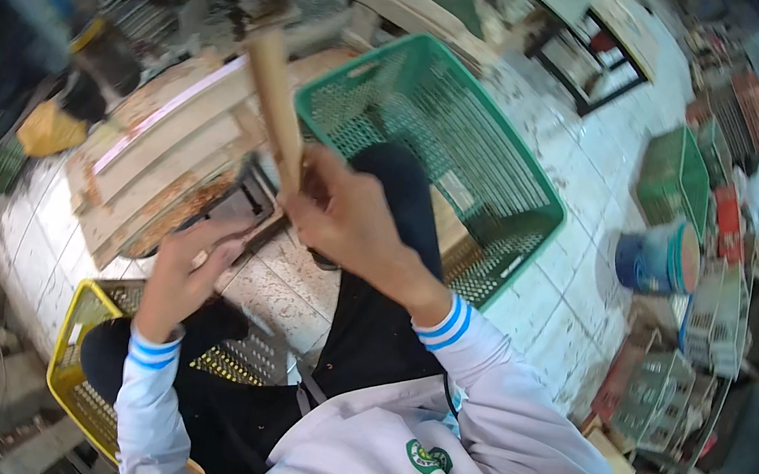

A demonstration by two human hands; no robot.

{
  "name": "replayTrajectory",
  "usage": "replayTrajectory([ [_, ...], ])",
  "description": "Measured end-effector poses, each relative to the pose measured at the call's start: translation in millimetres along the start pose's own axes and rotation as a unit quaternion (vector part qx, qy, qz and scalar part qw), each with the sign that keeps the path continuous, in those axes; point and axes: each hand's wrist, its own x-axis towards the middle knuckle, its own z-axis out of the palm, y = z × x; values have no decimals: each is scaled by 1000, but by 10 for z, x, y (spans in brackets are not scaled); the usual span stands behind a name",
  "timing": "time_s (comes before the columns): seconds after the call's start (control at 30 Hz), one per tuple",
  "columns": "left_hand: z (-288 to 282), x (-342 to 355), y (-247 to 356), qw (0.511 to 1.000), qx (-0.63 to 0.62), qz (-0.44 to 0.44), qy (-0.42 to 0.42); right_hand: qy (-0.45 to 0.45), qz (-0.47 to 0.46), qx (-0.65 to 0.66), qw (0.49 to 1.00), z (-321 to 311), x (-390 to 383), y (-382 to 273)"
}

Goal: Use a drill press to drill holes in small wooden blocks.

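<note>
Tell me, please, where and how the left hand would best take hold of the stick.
Probably by the bare middle of the stick, with the left hand coming from the left and its fingers wrapping around. The stick is long and slim and its left side is exposed, while the right hand holds the end nearer the body.

The tan stick (278, 102) is blurred; the yellow crate (66, 334) (behind a leg (103, 356)) is partly hidden.
</note>
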Motion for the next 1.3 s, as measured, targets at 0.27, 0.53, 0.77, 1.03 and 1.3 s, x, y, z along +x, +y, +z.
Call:
replayTrajectory([
  [0.27, -205, -569, -558, 949, -26, -257, -181, 279, 204, 23, 938, -1795, -102, 1555],
  [0.53, -53, -526, -837, 945, 86, -260, -181, 128, 534, -274, 789, -1410, -1622, 3869],
  [0.77, 115, -451, -828, 936, 121, -260, -203, -256, 382, -500, 734, -863, -2299, 4563],
  [1.03, 169, -394, -774, 929, 153, -265, -207, -159, 398, -546, 720, -718, -2513, 5109],
  [1.3, 172, -383, -799, 936, 149, -252, -194, -135, 545, -502, 658, -658, -2188, 4555],
])
